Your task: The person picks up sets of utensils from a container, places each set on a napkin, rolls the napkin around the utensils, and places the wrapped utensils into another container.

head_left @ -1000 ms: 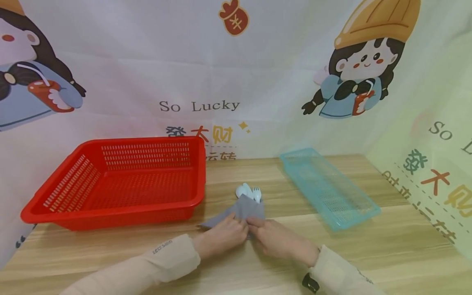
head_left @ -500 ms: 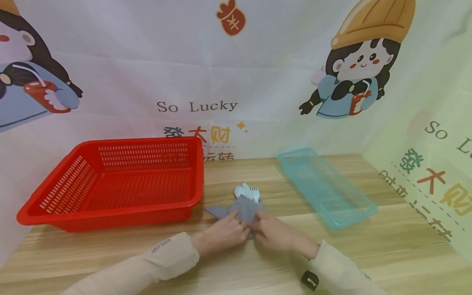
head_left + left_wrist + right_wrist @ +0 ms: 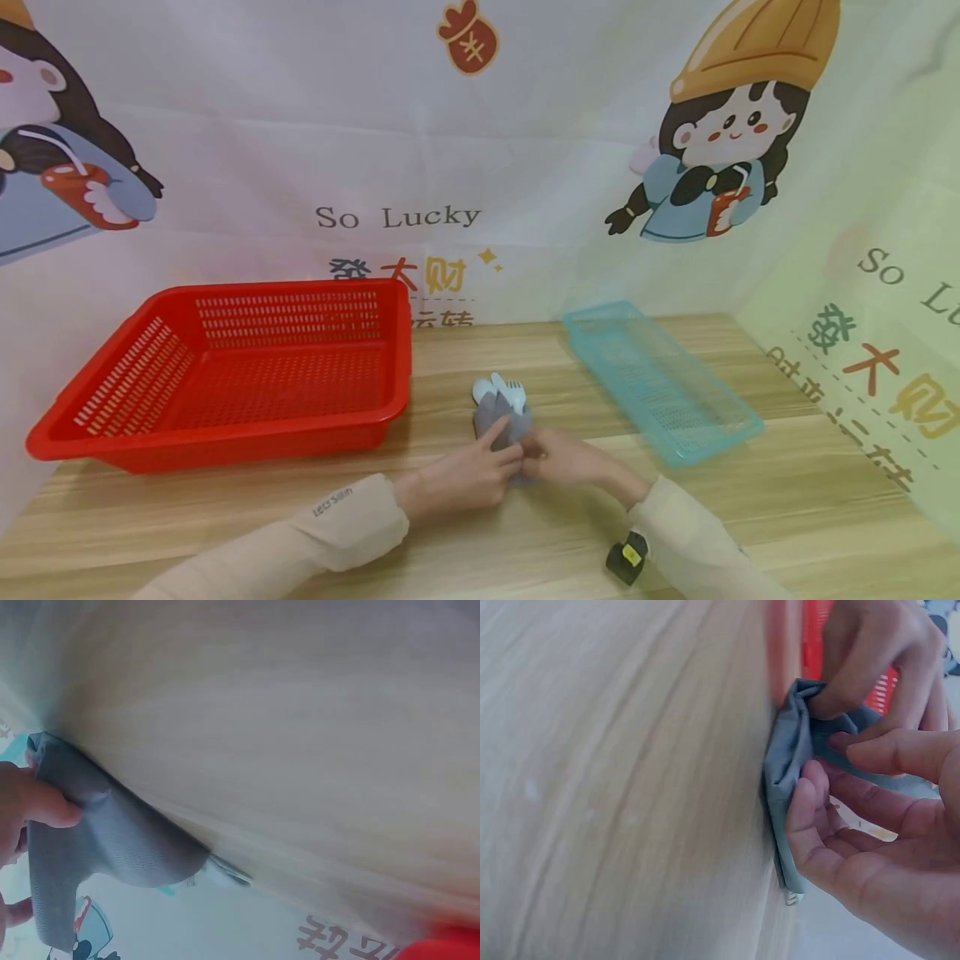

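Observation:
A grey cloth napkin [image 3: 489, 414] is wrapped round white cutlery on the table. Out of its far end poke the heads of a spoon [image 3: 481, 390] and a fork [image 3: 516, 395], with a slim piece between them; their handles are hidden in the cloth. My left hand [image 3: 471, 473] grips the napkin from the near left side, its thumb on the cloth in the left wrist view. On the other side my right hand [image 3: 567, 457] pinches a fold of the napkin [image 3: 784, 761], thumb and curled fingers close together in the right wrist view.
To the left stands a large red plastic basket [image 3: 247, 429]. A shallow light-blue basket [image 3: 678, 461] lies slantwise at the right. A printed cloth backdrop [image 3: 555, 167] hangs behind the wooden table [image 3: 480, 554]. A black strap [image 3: 624, 565] shows by the right sleeve.
The napkin's left flap, spread out to the left before, has been folded in over the bundle. My left hand has turned with it, and both hands remain at the cloth.

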A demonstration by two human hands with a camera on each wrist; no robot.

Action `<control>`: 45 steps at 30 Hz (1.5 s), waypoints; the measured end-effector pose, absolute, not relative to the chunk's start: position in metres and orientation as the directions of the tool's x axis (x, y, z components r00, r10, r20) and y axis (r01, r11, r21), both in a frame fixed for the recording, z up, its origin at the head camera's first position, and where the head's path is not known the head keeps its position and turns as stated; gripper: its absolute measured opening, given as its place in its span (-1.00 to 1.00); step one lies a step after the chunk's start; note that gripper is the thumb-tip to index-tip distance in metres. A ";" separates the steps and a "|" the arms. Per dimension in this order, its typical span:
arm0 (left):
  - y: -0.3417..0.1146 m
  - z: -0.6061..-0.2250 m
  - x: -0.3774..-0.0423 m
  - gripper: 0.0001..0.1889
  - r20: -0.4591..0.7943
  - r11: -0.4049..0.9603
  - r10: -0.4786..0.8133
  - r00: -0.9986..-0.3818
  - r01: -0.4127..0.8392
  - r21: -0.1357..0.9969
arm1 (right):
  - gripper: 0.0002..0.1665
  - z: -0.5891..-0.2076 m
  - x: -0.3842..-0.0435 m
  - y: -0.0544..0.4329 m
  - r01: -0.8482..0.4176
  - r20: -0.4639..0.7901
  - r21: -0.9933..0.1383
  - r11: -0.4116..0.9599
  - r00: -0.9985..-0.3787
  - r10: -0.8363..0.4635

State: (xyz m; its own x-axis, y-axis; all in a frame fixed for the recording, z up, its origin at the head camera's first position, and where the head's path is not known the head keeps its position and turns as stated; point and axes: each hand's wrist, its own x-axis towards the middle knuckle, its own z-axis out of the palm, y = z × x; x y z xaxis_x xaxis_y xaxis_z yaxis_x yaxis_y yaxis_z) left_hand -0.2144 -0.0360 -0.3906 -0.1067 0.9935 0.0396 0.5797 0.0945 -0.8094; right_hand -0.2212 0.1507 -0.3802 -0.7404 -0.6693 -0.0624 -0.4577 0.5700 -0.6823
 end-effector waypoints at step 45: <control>-0.027 -0.391 -0.199 -0.86 0.273 0.672 0.682 -0.679 0.729 0.135 | -0.49 -0.376 -0.208 0.152 -0.061 -0.171 -0.915 0.399 -0.837 -0.519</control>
